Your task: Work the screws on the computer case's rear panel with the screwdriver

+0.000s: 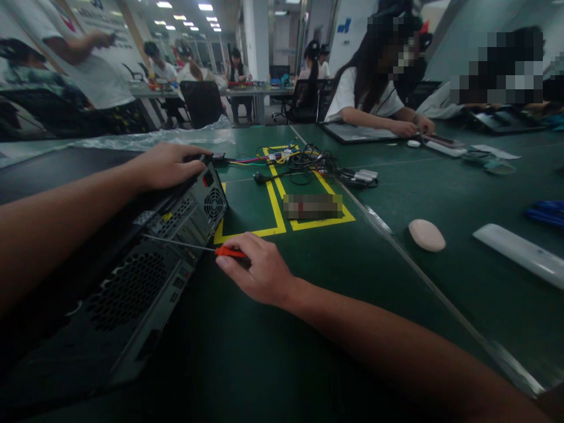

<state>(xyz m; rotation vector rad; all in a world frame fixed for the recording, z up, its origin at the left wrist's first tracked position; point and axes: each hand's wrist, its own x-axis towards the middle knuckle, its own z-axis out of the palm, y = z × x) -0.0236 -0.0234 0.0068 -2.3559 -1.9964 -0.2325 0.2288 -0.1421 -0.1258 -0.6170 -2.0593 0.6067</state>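
A black desktop computer case lies at the left, its grey rear panel with fan grilles and ports facing right. My left hand rests on the top of the case near its far rear corner, fingers stretched out over the surface. A screwdriver with an orange handle is held in my right hand, thumb and fingers closed round the handle. Its long thin shaft points left, and the tip reaches the upper edge of the rear panel. Whether the tip sits in a screw is too small to tell.
Yellow tape marks rectangles on the green table. A bundle of black cables lies beyond, with a blurred-out object nearer. A pale rounded object and a white bar lie right. Co-workers sit across the table.
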